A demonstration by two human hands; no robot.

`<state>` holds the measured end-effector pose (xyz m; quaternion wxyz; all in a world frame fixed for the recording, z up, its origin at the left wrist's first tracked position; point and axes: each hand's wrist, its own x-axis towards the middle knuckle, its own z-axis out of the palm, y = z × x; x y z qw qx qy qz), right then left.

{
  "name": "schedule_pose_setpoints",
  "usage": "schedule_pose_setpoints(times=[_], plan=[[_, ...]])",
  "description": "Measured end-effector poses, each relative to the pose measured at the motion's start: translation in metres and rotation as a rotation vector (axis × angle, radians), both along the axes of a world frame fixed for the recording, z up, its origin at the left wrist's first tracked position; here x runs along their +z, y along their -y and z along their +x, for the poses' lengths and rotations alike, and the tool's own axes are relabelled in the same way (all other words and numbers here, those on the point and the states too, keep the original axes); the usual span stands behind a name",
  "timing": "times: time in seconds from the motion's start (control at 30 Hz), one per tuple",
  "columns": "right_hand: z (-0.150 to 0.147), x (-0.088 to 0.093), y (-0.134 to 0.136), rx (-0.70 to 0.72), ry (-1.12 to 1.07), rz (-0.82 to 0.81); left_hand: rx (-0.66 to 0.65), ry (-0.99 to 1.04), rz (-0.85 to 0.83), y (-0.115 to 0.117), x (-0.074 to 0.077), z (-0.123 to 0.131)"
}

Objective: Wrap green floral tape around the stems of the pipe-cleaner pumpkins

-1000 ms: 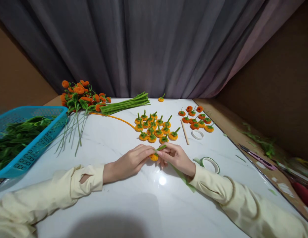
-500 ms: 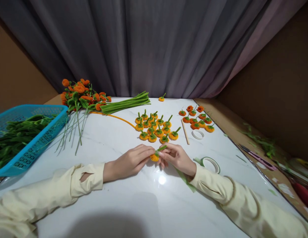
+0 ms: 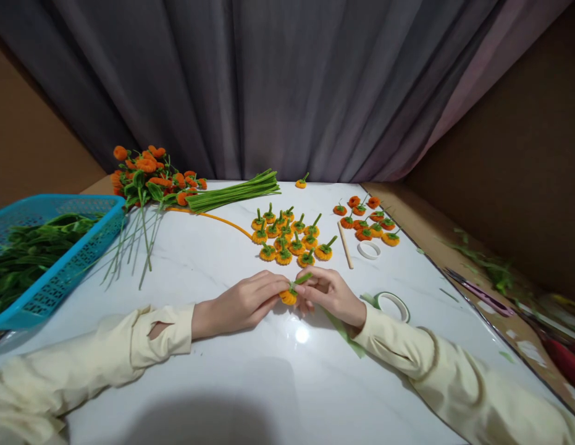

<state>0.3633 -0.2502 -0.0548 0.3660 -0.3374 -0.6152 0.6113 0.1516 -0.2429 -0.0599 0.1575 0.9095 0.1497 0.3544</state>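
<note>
Between the fingertips of my left hand (image 3: 247,303) is a small fuzzy yellow-orange flower head (image 3: 288,297), gripped at its side. My right hand (image 3: 331,293) pinches at the base of its green pipe-cleaner stem (image 3: 304,278), thumb and forefinger together. A bit of pale green tape shows where the stem meets the head. From beneath the right hand a strip of green tape (image 3: 347,337) trails toward the wrist on the white tabletop. Just beyond both hands, several matching yellow flower heads (image 3: 283,256) stand with their stems up.
Left, a blue basket (image 3: 78,259) holds green leaves, with orange flowers (image 3: 146,164) behind it. Green pipe cleaners (image 3: 236,193) lie at the back. Rightward are orange flower heads (image 3: 364,235), a wooden stick (image 3: 346,246), a white ring (image 3: 369,250), a tape roll (image 3: 406,312) and scissors (image 3: 482,295).
Both hands keep nearly the same pose around the flower head. Only a very slight shift of the whole view shows.
</note>
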Motion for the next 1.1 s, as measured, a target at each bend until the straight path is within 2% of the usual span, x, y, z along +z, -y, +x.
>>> schedule_pose_setpoints(times=[0.17, 0.4, 0.63, 0.9, 1.1], plan=[[-0.0003, 0.0002, 0.0004, -0.009, 0.004, 0.012, 0.035, 0.013, -0.014, 0.0012, 0.0016, 0.0000], [-0.0010, -0.0017, 0.0008, -0.017, -0.025, 0.020, 0.033, 0.003, 0.074, -0.0008, -0.0001, -0.0001], [-0.0004, -0.0013, 0.0017, 0.006, -0.042, 0.033, 0.035, 0.008, 0.079, -0.0002, -0.0019, -0.0012], [0.0006, -0.0030, 0.0007, 0.026, -0.042, 0.040, 0.042, 0.057, -0.151, 0.0039, 0.0039, 0.0024], [0.0008, -0.0024, 0.0007, 0.033, -0.050, 0.045, 0.065, 0.072, -0.187, 0.0038, 0.0032, 0.0023]])
